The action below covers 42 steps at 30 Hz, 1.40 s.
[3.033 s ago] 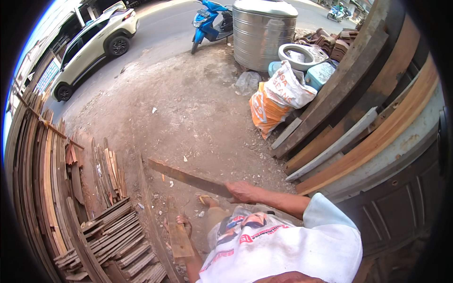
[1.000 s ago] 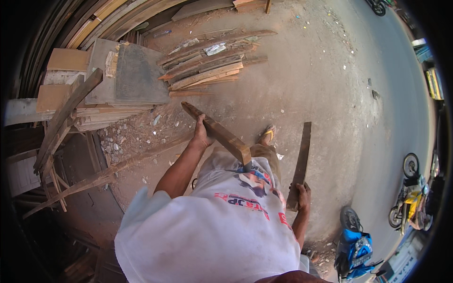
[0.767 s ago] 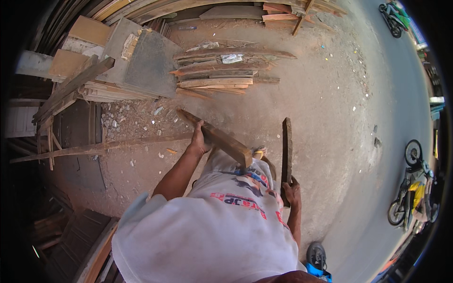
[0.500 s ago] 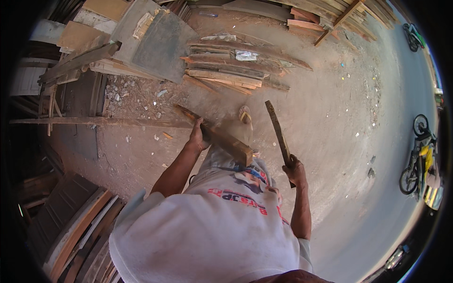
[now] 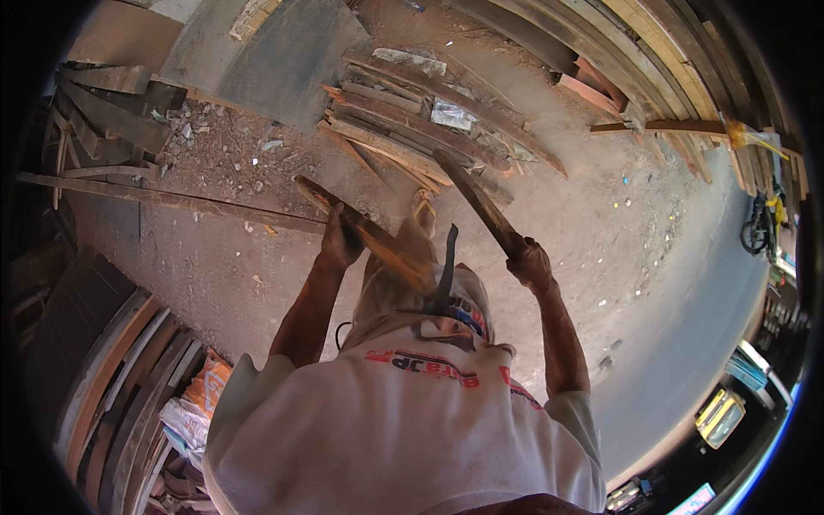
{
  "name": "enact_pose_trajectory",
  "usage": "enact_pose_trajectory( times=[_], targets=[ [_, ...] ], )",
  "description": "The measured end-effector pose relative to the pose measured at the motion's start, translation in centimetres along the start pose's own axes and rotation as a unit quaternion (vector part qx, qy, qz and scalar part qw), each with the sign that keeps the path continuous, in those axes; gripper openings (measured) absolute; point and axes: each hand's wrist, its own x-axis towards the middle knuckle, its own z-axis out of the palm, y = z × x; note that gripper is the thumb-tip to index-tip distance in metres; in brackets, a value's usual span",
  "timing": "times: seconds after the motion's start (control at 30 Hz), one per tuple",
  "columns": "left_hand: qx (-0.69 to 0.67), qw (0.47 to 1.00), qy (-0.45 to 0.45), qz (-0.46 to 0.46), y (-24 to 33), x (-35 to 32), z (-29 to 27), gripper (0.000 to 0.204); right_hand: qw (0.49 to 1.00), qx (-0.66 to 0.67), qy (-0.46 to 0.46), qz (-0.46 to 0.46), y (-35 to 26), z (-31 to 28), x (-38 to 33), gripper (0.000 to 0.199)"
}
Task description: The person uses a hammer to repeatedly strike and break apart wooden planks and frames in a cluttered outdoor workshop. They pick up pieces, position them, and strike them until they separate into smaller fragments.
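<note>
My left hand (image 5: pixel 342 242) is closed around a thick, short wooden beam (image 5: pixel 390 251), which slants from its splintered far end back toward my waist. In my right hand (image 5: pixel 530 264) is a narrower, dark wooden stick (image 5: pixel 470 199), gripped at its near end and pointing forward and to the left. A dark, thin strip (image 5: pixel 448 268) stands up between the two pieces in front of my shirt; I cannot tell what it is. Just beyond the pieces of wood, a foot in a sandal (image 5: pixel 423 209) shows on the ground.
A low pile of planks (image 5: pixel 421 120) lies ahead, beside a large grey board (image 5: pixel 287 64). More timber (image 5: pixel 644 51) is stacked at the far right. A long plank (image 5: pixel 189 202) stretches across the left. Boards (image 5: pixel 112 378) stand near left. A road (image 5: pixel 687 335) runs along the right.
The view has turned and come closer to the plank pile. My right hand has swung the stick's tip forward and left. The dark strip now shows by my waist. Both hands keep their grip.
</note>
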Motion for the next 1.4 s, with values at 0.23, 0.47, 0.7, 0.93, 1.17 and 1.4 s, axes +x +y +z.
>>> enact_pose_trajectory(
  times=[0.23,0.47,0.7,0.93,1.17,1.4],
  targets=[
    [0.008,0.993,0.009,0.114,4.4,1.9,2.8,0.058,0.981,-0.03,0.064,-0.18,-6.0,-9.2,13.9,0.064],
    [-0.036,0.987,-0.006,0.157,2.8,2.2,3.9,0.05,0.947,0.054,0.18,-0.262,-15.7,-15.4,18.5,0.061],
    [0.002,0.989,0.045,0.141,-2.1,1.5,10.5,0.032,0.941,0.313,-0.101,-0.082,-11.3,-13.6,9.6,0.07],
    [0.149,0.984,0.082,0.061,-8.9,8.0,16.4,0.041,0.95,0.298,0.025,-0.088,-5.6,-10.8,2.6,0.058],
    [0.273,0.961,0.026,-0.041,-17.6,11.4,19.5,0.058,0.996,-0.041,0.081,0.01,0.9,-8.4,-2.7,0.041],
    [0.39,0.917,-0.037,-0.072,-25.1,9.8,23.3,0.068,0.977,-0.047,0.194,0.077,4.2,-5.1,-4.4,0.058]
  ],
)
